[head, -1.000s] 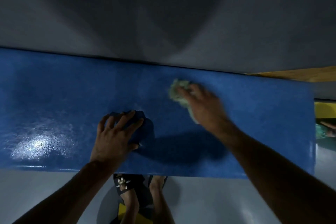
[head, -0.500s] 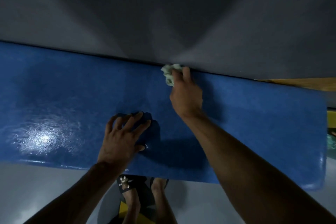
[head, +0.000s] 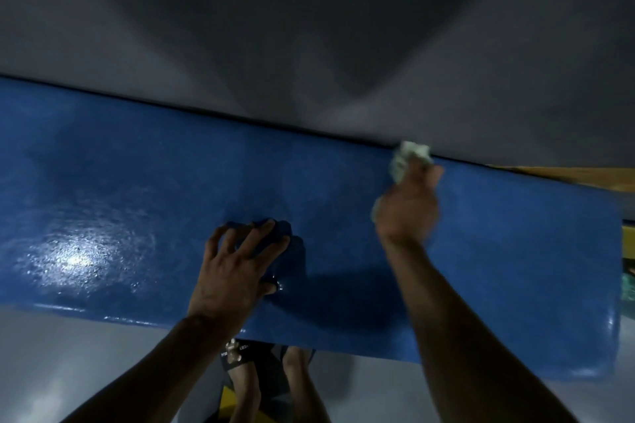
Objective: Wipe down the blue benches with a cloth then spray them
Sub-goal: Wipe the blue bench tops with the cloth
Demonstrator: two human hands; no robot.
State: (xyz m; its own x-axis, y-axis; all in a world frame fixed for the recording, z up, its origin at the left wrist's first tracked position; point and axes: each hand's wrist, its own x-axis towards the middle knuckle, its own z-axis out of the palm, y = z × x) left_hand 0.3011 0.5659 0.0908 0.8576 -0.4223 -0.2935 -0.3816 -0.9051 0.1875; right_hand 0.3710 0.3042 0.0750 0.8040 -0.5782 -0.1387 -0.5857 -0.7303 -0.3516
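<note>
The cloth (head: 410, 158) lay bunched at the blue bench's (head: 137, 182) far edge, against the grey wall (head: 309, 27), gripped and pressed down by the right hand (head: 407, 208). The left hand (head: 237, 268) rested nearer the bench's front edge, fingers spread, holding nothing. Wiping appeared under way; next, the bench's unwiped right end probably needed passes before spraying.
</note>
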